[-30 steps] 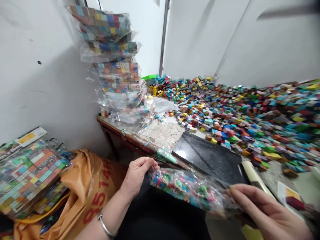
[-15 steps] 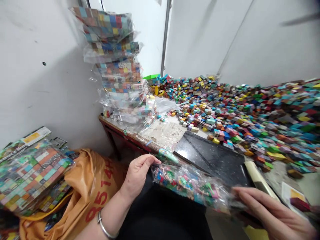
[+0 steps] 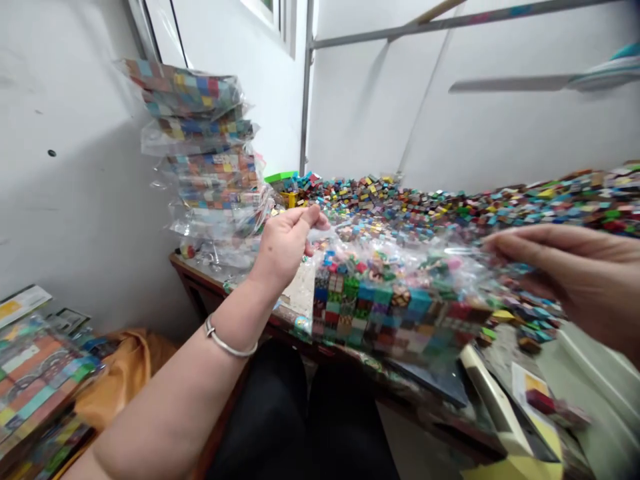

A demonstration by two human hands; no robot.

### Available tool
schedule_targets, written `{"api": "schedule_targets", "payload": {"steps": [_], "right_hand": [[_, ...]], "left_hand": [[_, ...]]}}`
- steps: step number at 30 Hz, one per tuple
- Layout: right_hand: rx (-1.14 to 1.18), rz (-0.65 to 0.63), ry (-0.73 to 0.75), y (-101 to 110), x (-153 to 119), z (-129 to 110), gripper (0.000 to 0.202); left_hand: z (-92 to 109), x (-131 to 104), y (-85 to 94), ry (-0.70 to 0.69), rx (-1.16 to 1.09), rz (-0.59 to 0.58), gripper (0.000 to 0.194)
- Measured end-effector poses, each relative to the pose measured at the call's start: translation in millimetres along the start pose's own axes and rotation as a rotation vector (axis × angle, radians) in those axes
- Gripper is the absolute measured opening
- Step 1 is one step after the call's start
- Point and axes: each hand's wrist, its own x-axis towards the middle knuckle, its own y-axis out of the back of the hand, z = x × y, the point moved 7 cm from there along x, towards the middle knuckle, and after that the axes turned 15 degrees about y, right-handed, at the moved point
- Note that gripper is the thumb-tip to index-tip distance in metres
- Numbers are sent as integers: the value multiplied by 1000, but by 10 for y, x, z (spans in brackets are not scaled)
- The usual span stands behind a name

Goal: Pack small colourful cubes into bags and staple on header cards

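Between my hands hangs a clear plastic bag (image 3: 395, 307), raised over the table's front edge. Rows of small patterned cubes fill its lower part, and loose colourful pieces lie on top of them. My left hand (image 3: 287, 243), with a metal bangle at the wrist, pinches the bag's upper left corner. At the upper right end, the fingers of my right hand (image 3: 565, 273) are closed on the plastic. Motion blurs the bag's right side and the right fingertips.
A tall stack of bagged block sets (image 3: 210, 167) stands at the table's left. Loose colourful cubes (image 3: 500, 200) are heaped along the back. A black panel (image 3: 440, 383) lies partly behind the bag. An orange sack (image 3: 125, 380) and another bagged set (image 3: 35, 380) are at lower left.
Both hands have risen with the bag, which now hangs upright and shows its cube-filled side. The view has shifted, bringing more of the upper wall and a fan blade into sight.
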Motion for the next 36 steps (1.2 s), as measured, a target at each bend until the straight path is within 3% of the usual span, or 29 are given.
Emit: {"api": "schedule_targets", "payload": {"steps": [3, 6, 11, 15, 20, 24, 26, 28, 30, 34, 36], "right_hand": [[240, 47, -50, 13, 191, 33, 32], [351, 85, -153, -30, 2, 223, 26], [404, -13, -515, -286, -949, 824, 32], [274, -153, -526, -410, -1509, 1052, 33], [252, -243, -543, -529, -1796, 1232, 38], [307, -195, -623, -564, -1915, 1367, 41], [364, -168, -650, -581, -1966, 1418, 41], [396, -162, -660, -594, -2005, 1455, 41], [390, -175, -661, -598, -2029, 1475, 40], [386, -184, -641, -589, -2012, 1437, 38], [381, -203, -631, -589, -1993, 1400, 37]], "left_hand": [[49, 207, -239, -25, -66, -39, 40], [-160, 174, -390, -19, -157, -100, 37], [-920, -352, -374, 132, -108, -203, 28], [-1386, -833, -212, 300, -50, -207, 21], [-1684, -1164, -163, 486, -128, -192, 20], [-1830, -1333, -174, 608, -283, -108, 21], [-1894, -1450, -153, 674, -392, -16, 29], [-1932, -1583, -186, 741, -472, 5, 36], [-1940, -1712, -336, 831, -518, -118, 41], [-1852, -1890, -778, 1002, -630, -489, 63], [-1791, -1875, -932, 1033, -672, -550, 70]]}}
